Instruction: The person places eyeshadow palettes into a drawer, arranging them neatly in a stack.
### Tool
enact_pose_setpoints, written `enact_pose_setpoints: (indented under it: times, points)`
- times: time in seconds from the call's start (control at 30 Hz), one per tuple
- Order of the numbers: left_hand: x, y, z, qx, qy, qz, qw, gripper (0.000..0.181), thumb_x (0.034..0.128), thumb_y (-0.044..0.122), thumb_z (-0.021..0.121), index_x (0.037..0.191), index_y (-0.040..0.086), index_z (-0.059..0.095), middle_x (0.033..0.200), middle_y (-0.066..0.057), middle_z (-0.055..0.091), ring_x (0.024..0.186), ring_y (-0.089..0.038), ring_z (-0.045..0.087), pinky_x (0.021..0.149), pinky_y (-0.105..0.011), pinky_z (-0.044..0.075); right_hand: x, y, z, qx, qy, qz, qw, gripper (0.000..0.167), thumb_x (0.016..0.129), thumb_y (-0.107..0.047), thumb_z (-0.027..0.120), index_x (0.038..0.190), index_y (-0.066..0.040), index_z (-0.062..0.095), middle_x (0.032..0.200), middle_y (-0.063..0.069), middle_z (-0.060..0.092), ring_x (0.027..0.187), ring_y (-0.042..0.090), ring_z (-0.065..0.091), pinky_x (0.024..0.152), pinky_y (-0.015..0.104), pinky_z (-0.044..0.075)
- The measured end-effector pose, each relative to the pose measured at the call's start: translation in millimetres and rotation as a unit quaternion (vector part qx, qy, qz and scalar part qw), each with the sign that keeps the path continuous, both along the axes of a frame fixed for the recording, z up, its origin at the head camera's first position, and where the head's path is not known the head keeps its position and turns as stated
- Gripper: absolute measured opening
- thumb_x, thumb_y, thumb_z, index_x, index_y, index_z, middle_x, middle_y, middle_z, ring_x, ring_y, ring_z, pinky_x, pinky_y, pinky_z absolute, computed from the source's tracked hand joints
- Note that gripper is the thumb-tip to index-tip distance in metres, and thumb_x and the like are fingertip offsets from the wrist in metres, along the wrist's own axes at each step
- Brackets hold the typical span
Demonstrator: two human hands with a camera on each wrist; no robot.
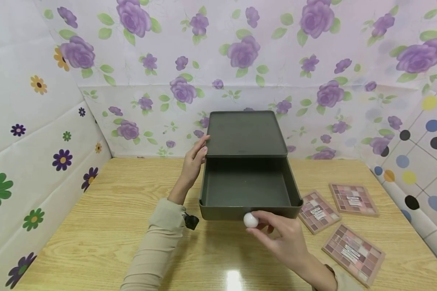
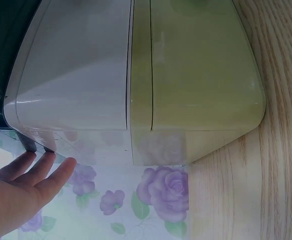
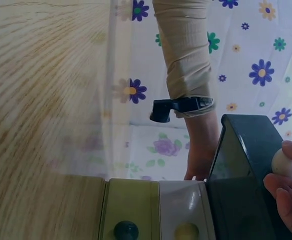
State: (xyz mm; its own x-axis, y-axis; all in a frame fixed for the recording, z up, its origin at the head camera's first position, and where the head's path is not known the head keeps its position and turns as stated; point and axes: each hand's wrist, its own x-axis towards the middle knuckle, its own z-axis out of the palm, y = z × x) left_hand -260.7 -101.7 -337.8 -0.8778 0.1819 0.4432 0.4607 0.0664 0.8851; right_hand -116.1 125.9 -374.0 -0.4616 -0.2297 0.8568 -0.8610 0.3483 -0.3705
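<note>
A small drawer unit stands on the table, its dark green top (image 1: 245,133) facing up. The dark green top drawer (image 1: 251,213) is pulled out, and its visible inside is bare. My right hand (image 1: 282,238) pinches the drawer's round white knob (image 1: 251,220) between thumb and fingers; the same knob (image 3: 285,164) shows in the right wrist view. My left hand (image 1: 191,167) is at the unit's left side, fingers fairly straight at the top's edge. In the left wrist view the left hand (image 2: 30,192) is beside the white drawer section (image 2: 75,65) and yellow-green section (image 2: 201,65).
Three eyeshadow palettes (image 1: 354,252) lie on the wooden table (image 1: 105,226) to the right of the unit, one close to the drawer's corner. In the right wrist view, lower drawers carry a dark knob (image 3: 126,230) and a yellow knob (image 3: 187,231). Flowered cloth (image 1: 182,72) hangs behind.
</note>
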Motion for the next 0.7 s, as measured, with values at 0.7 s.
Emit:
enact_pose_setpoints:
  times: [0.7]
  points:
    - [-1.5, 0.1, -1.5, -0.001, -0.005, 0.007, 1.0, 0.046, 0.0936, 0.015, 0.037, 0.137, 0.0, 0.039, 0.145, -0.016, 0.028, 0.132, -0.026, 0.028, 0.089, -0.051, 0.039, 0.8, 59, -2.5, -0.004, 0.022, -0.039, 0.999, 0.028, 0.088, -0.026, 0.059, 0.077, -0.002, 0.063, 0.063, 0.0, 0.062, 0.054, 0.002, 0.056, 0.047, 0.014, 0.042]
